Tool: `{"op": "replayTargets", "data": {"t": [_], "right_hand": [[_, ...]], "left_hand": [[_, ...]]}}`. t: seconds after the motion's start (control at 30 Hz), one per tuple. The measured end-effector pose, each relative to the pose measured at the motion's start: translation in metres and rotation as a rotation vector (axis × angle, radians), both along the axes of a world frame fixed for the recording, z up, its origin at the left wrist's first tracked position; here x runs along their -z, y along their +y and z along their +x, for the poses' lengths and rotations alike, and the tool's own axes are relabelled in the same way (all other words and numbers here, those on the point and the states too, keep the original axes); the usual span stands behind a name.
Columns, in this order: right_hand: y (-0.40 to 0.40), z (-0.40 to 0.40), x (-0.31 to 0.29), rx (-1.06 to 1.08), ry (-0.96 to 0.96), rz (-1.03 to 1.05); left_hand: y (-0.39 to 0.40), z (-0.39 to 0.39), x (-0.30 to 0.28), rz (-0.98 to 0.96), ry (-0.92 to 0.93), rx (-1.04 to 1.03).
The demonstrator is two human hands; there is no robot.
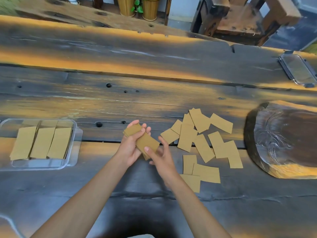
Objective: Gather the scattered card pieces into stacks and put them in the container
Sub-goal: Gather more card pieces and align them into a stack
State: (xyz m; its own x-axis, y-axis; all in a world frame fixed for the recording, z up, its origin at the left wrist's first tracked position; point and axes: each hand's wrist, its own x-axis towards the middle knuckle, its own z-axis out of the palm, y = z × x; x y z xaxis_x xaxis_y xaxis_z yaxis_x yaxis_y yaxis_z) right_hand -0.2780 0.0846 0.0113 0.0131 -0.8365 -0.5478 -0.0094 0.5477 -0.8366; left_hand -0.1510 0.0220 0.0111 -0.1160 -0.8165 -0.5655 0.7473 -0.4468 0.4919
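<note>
A stack of tan card pieces (145,140) is held over the table's middle. My left hand (131,146) grips it from below and behind, fingers curled over its far end. My right hand (158,158) touches the stack's near right edge with thumb and fingers. Several loose card pieces (202,143) lie scattered on the wood to the right of my hands. At the left stands a clear plastic container (75,146) holding three stacks of cards (42,143) side by side.
The dark wooden table (154,100) has holes and grooves. A clear lid with dark clips (299,70) lies at the far right. A carved wooden hollow (283,140) sits at the right edge. Baskets and a wooden chair stand beyond the table.
</note>
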Motion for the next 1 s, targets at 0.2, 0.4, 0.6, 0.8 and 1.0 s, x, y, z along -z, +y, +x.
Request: {"op": "replayTargets", "data": {"t": [0.2,0.4,0.6,0.8,1.0], "right_hand": [[-0.006,-0.011,0.010,-0.055,0.054,-0.051],[-0.006,0.000,0.020,-0.202,0.421,-0.206],[0.004,0.059,0.042,0.041,0.337,-0.140],[0.019,0.100,0.068,0.307,0.063,0.078],[0.017,0.115,0.069,0.210,0.078,-0.038]], "left_hand": [[0.014,0.026,0.001,-0.135,-0.308,0.186],[0.034,0.067,0.023,-0.302,-0.894,0.433],[0.069,0.057,0.055,-0.257,-1.072,0.267],[0.090,0.061,0.077,-0.078,-1.178,-0.028],[0.082,0.077,0.075,-0.071,-1.239,-0.174]]}}
